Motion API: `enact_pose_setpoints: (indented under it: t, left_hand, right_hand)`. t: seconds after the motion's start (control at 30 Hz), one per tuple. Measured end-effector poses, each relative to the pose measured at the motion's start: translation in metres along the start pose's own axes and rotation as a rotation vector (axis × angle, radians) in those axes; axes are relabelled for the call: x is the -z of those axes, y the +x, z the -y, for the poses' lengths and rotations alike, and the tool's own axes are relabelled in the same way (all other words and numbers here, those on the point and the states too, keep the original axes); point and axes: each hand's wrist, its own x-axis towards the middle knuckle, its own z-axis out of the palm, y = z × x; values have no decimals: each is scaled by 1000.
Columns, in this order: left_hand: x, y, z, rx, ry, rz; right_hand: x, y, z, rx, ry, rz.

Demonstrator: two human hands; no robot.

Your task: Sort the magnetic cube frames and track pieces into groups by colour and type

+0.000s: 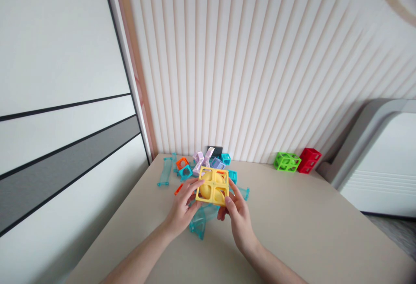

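Note:
A yellow block of four joined open squares point(212, 185) is held up above the table between both hands. My left hand point(182, 206) grips its left side, a finger lying over the front. On the right side, my right hand point(238, 214) has its thumb on the lower corner and its fingers along the edge and beneath. Behind the block lie light purple pieces point(202, 161), an orange cube point(182, 163) and a teal cube point(185, 172). Under the hands there is a clear teal curved piece point(198, 223), partly covered by the block and hands.
On the beige table point(292, 214), a green block point(287, 162) and a red block point(309, 160) stand at the back right. A clear teal track piece point(165, 171) lies at the left. A dark object point(215, 151) rests against the ribbed wall point(221, 67).

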Motion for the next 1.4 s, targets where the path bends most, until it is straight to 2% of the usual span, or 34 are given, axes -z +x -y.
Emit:
enact_pose_setpoints:
  t: [0.23, 0.47, 0.67, 0.93, 1.3, 1.4]
  left_hand:
    - [-1, -1, 3, 46, -36, -38]
    - [-3, 5, -2, 123, -149, -127]
    - [-6, 3, 2, 156, -203, -166]
    - [-5, 6, -3, 149, -119, -211]
    - [-6, 2, -1, 117, -131, -193]
    - [-6, 3, -1, 110, -106, -205]
  right_hand:
    - [-3, 0, 1, 32, -4, -1]
    - [-1, -8, 1, 78, -48, 84]
    - [2, -13, -5, 131, -119, 131]
    - [8, -14, -9, 277, -349, 209]
    - [8, -13, -10, 433, -419, 163]
    - [9, -12, -9, 523, -497, 173]
